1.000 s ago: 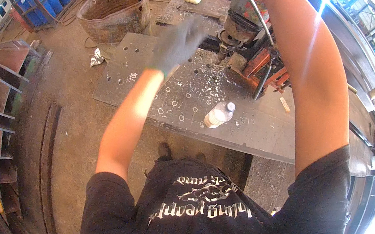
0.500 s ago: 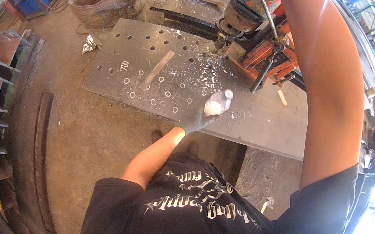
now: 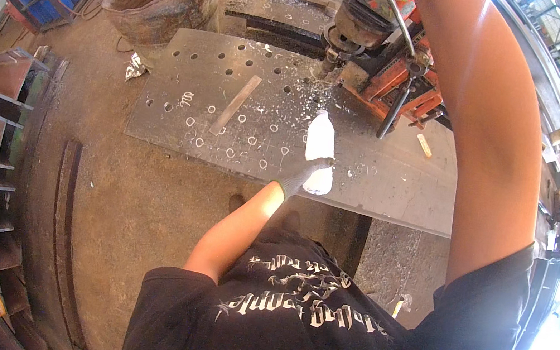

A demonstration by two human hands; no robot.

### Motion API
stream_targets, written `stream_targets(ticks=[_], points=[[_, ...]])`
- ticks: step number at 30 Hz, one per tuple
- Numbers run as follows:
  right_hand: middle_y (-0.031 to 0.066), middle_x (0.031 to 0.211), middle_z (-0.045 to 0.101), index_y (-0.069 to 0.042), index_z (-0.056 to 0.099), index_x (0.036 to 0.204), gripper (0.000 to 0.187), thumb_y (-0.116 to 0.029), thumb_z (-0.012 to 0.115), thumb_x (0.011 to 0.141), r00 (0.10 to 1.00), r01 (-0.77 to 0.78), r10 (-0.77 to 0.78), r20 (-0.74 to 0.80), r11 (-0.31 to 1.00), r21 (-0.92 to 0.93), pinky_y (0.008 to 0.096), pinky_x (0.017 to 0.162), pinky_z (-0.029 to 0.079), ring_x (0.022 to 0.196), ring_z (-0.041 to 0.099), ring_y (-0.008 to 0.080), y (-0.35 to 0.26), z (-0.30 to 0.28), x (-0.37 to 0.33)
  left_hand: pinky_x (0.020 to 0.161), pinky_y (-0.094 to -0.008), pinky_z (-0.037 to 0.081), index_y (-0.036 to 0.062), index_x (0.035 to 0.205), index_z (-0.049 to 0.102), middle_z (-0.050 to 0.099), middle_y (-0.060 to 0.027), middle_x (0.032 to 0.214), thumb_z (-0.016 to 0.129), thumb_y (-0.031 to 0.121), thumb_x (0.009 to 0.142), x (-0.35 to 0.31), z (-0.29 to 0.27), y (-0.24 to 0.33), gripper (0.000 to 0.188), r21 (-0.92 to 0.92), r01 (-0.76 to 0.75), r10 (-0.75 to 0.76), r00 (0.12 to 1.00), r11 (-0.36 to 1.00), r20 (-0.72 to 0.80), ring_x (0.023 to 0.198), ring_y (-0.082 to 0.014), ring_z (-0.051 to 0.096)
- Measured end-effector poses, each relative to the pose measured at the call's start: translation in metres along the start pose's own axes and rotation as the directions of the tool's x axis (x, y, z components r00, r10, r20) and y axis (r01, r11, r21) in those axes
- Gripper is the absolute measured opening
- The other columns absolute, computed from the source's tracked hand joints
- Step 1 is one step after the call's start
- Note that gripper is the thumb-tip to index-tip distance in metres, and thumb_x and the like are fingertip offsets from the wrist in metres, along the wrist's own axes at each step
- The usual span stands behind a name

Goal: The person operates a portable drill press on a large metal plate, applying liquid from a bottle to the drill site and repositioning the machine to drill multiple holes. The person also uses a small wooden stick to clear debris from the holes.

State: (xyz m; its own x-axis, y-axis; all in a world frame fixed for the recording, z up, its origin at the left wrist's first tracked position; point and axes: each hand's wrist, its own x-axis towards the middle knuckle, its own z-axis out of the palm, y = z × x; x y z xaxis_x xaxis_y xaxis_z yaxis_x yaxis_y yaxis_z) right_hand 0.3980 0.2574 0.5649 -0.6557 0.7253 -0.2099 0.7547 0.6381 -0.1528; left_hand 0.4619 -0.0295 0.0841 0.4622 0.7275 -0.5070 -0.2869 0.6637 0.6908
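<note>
Bottle [image 3: 321,139] is held by gloved left hand [image 3: 297,174].

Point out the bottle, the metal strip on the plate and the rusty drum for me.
Bottle [image 3: 321,138]: head view, on its white upper body.
Strip [image 3: 235,105]: head view, midway along its length.
Drum [image 3: 171,28]: head view, on its outer wall.

My gloved left hand [image 3: 296,175] is in front of me, fingers [image 3: 324,163] curled into a closed grip — my left forearm [image 3: 236,228] slants forward and inward behind it, bare up to the glove. My right arm [image 3: 492,134] stretches far forward — its hand lies beyond the upper edge of view.
</note>
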Motion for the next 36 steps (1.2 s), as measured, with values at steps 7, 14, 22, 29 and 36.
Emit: stream_targets(ticks=[7, 14, 22, 29, 36], points=[[0.0228, 0.121, 0.076, 0.001, 0.068, 0.134, 0.069, -0.057, 0.058, 0.099, 0.999, 0.007, -0.006, -0.041, 1.000, 0.013, 0.0435, 0.090, 0.061, 0.103, 0.076, 0.0341, 0.000, 0.002, -0.002, 0.086, -0.0416, 0.060, 0.0021, 0.132, 0.063, 0.073, -0.0121, 0.112, 0.088, 0.035, 0.085, 0.012, 0.006, 0.000, 0.062, 0.003, -0.100, 0.100, 0.993, 0.995, -0.065, 0.096, -0.0253, 0.072], [0.0223, 0.124, 0.075, -0.002, 0.068, 0.137, 0.068, -0.058, 0.058, 0.099, 0.996, -0.078, 0.079, -0.031, 0.996, 0.040, 0.0432, 0.094, 0.059, 0.106, 0.075, 0.0334, -0.010, 0.001, -0.005, 0.090, -0.0446, 0.057, 0.0000, 0.133, 0.062, 0.073, -0.0144, 0.114, 0.089, 0.035, 0.084, 0.030, -0.002, -0.008, 0.066, -0.047, 0.070, -0.070, 0.998, 0.996, -0.005, 0.103, -0.0285, 0.070], [0.0194, 0.124, 0.076, -0.004, 0.069, 0.137, 0.069, -0.060, 0.059, 0.098, 0.998, -0.045, 0.045, -0.040, 0.999, -0.005, 0.0418, 0.092, 0.060, 0.106, 0.075, 0.0301, -0.009, 0.001, -0.001, 0.083, -0.0395, 0.062, 0.0027, 0.123, 0.067, 0.076, -0.0096, 0.103, 0.084, 0.034, 0.091, 0.030, -0.006, -0.016, 0.048, -0.024, -0.028, 0.028, 1.000, 0.999, 0.001, 0.089, -0.0223, 0.075], [0.0198, 0.126, 0.075, -0.005, 0.067, 0.139, 0.068, -0.059, 0.057, 0.099, 0.999, 0.002, -0.003, -0.039, 1.000, -0.027, 0.0426, 0.094, 0.060, 0.108, 0.075, 0.0308, -0.003, 0.004, 0.002, 0.084, -0.0435, 0.064, 0.0008, 0.130, 0.062, 0.075, -0.0130, 0.111, 0.087, 0.038, 0.086, -0.005, 0.007, 0.017, 0.063, -0.090, 0.050, -0.046, 0.998, 0.995, 0.046, 0.091, -0.0256, 0.076], [0.0217, 0.129, 0.073, -0.003, 0.066, 0.140, 0.070, -0.060, 0.055, 0.100, 1.000, -0.006, 0.005, -0.009, 0.999, -0.049, 0.0429, 0.096, 0.059, 0.110, 0.074, 0.0324, -0.004, 0.002, 0.005, 0.087, -0.0458, 0.063, 0.0004, 0.136, 0.058, 0.073, -0.0145, 0.117, 0.086, 0.041, 0.087, 0.003, 0.005, 0.009, 0.070, -0.084, 0.110, -0.108, 0.994, 0.990, 0.028, 0.100, -0.0277, 0.075]])
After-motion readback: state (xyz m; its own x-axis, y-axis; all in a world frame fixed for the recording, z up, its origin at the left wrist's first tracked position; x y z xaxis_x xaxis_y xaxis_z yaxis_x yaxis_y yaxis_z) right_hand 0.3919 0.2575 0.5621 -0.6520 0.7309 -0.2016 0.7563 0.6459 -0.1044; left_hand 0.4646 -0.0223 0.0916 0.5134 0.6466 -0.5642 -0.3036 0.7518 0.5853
